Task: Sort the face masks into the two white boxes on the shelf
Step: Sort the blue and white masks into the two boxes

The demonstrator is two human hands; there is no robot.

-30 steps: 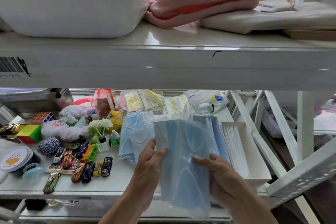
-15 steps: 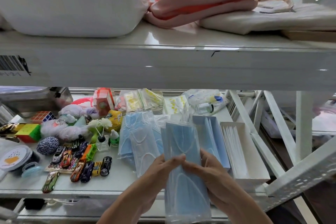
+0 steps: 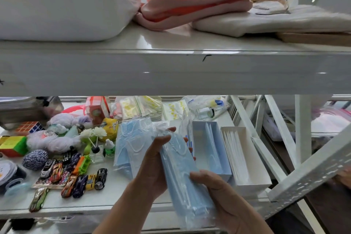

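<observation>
I grip a bagged mask pack point(image 3: 182, 175) with both hands, left hand point(image 3: 153, 159) clasping its top, right hand point(image 3: 214, 194) pinching its lower edge, tilting it toward the blue-mask box point(image 3: 226, 172) beside the white-mask box point(image 3: 252, 181), probably for emptying.

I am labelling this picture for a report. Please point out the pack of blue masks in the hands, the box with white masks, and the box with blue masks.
pack of blue masks point(image 3: 182, 175), head view, middle of the wrapped stack.
box with white masks point(image 3: 263, 182), head view, right wall.
box with blue masks point(image 3: 199, 129), head view, bare inner floor at the far end.
</observation>
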